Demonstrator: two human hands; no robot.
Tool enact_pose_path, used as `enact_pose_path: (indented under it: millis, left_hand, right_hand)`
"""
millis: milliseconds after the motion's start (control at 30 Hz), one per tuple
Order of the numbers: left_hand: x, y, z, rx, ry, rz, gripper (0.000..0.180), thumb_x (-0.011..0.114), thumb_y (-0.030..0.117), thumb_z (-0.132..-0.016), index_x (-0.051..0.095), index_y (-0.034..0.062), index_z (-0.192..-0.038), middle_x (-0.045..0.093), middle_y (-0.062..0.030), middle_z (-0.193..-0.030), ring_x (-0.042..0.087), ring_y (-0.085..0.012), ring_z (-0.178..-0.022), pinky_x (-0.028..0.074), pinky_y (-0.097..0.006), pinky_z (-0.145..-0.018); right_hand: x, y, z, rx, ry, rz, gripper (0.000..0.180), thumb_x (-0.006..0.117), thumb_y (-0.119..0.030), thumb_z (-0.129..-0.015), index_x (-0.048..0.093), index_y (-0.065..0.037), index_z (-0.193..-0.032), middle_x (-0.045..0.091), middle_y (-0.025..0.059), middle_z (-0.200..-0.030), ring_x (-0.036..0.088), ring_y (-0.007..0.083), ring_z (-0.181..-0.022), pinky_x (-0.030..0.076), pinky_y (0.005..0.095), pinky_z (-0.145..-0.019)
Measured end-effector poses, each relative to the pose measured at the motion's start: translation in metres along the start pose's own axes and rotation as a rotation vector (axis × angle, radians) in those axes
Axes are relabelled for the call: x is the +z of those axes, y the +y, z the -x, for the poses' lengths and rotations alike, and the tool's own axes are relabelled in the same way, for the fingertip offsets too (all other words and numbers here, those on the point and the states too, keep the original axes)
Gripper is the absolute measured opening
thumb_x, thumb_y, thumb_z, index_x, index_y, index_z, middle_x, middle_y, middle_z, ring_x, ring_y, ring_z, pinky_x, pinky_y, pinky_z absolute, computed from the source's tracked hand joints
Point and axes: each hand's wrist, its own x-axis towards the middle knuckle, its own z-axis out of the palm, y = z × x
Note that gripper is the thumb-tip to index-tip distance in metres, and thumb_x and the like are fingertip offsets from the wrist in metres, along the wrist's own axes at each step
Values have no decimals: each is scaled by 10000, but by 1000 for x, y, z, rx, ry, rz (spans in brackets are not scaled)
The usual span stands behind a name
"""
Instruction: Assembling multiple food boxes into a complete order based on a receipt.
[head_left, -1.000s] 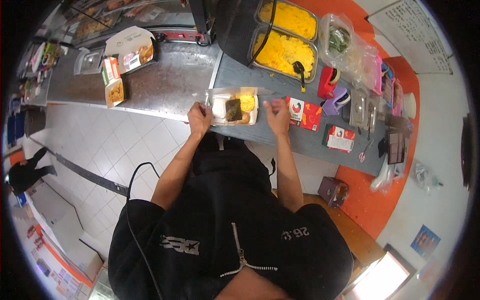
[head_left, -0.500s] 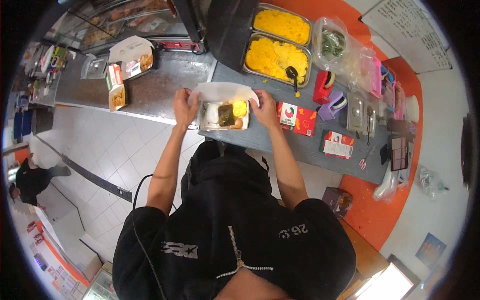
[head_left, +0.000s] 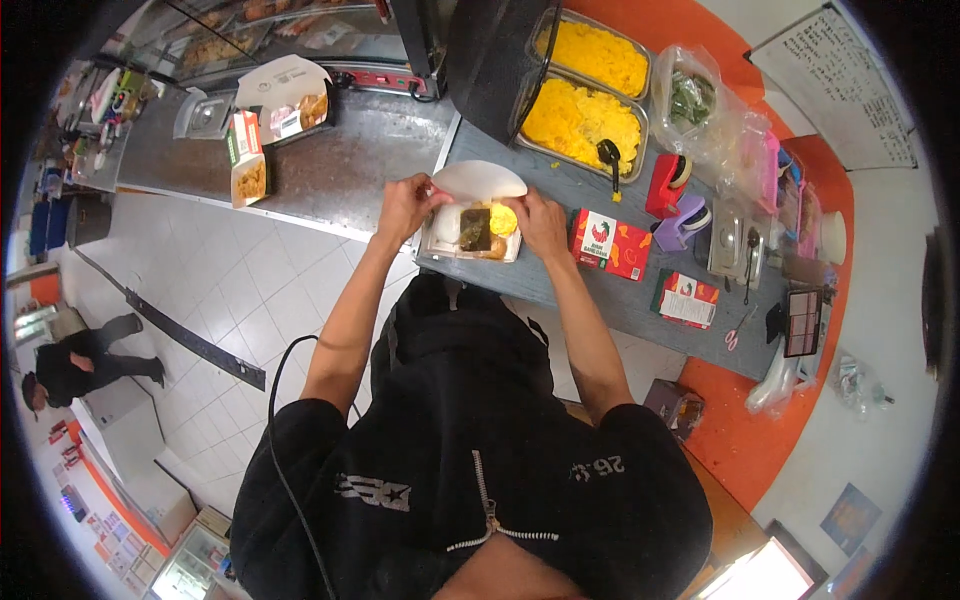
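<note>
A white cardboard meal box (head_left: pixel 432 250) stands uncovered at the near edge of the grey table. Inside it lie white rice (head_left: pixel 447 226), a dark green seaweed sheet (head_left: pixel 477 231), yellow scrambled egg (head_left: pixel 502 221) and a brown fried piece (head_left: pixel 498 246). The box's lid (head_left: pixel 482 181) is raised at the far side and curves inward. My left hand (head_left: pixel 408 212) pinches the lid's left side, fingers closed. At the opposite side my right hand (head_left: pixel 541 224) is closed on the lid's edge, its fingertips beside the egg.
Two metal trays of scrambled egg (head_left: pixel 585 125) stand at the back, a black spoon (head_left: pixel 611 160) in the nearer. Rightward are red folded boxes (head_left: pixel 610 243), tape dispensers (head_left: pixel 680 222) and scissors (head_left: pixel 737 333). Filled food boxes (head_left: pixel 249 180) sit left. Another person (head_left: pixel 85 362) is far left.
Both hands have come closer together, and the lid's sides now bend inward in a tighter curve. The view has shifted slightly. The far-left person has changed posture.
</note>
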Motion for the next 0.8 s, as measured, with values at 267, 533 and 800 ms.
enact_pose_path:
  millis: [267,533,800]
  left_hand:
    - [12,8,12,-37,186,16,340,796,310,-811,713,-16,-858,713,-166,-799,672,-277,-653,534,-362,-622]
    - [3,-26,72,228,160,-247,401,637,-28,-754,689,63,-1141,586,-217,-1254,546,-388,-1172,447,-457,-992]
    - [53,-18,101,40,179,285,332,477,29,-926,445,-36,-1249,645,-263,-1115,645,-379,-1088,487,-406,-965]
  right_hand:
    - [9,-4,2,-193,213,232,303,582,-289,-963,662,1,-997,626,215,-1048,578,354,-1036,490,456,-861]
    - [-9,-2,48,-181,68,157,302,589,-51,-866,659,-48,-1160,571,165,-1218,521,339,-1115,437,411,-977]
    - [59,17,83,-2,196,-210,597,548,79,-790,453,-31,-1369,466,240,-1427,455,427,-1292,373,462,-1082]
